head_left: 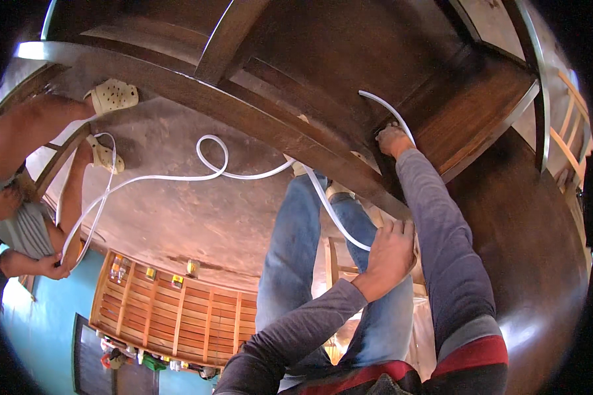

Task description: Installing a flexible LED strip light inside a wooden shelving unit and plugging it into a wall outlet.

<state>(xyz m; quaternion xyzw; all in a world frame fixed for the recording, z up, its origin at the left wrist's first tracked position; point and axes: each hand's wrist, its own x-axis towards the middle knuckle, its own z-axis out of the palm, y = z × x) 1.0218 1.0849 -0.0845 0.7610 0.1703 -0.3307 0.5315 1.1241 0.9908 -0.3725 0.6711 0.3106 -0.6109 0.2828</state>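
A long white flexible strip (333,214), perhaps a cable or tubing, runs into my left hand (385,258), whose fingers are curled round it beside the lower edge of a dark wooden furniture piece (310,141). My right hand (394,139) reaches into a corner of that wood with its fingers bent; what they hold, if anything, is hidden. Past the right wrist and the back of that hand, the strip's free end curves upward. Between my hands, my right forearm hides the strip. Away to the left, the strip makes a loop in front of the wood.
A seated person at the left holds the strip's far part in one hand (54,266). That person wears cream clogs (114,97). Dark beams and panels surround my arms. Behind stand a slatted wooden bench (171,309) with small jars and a blue wall (43,322).
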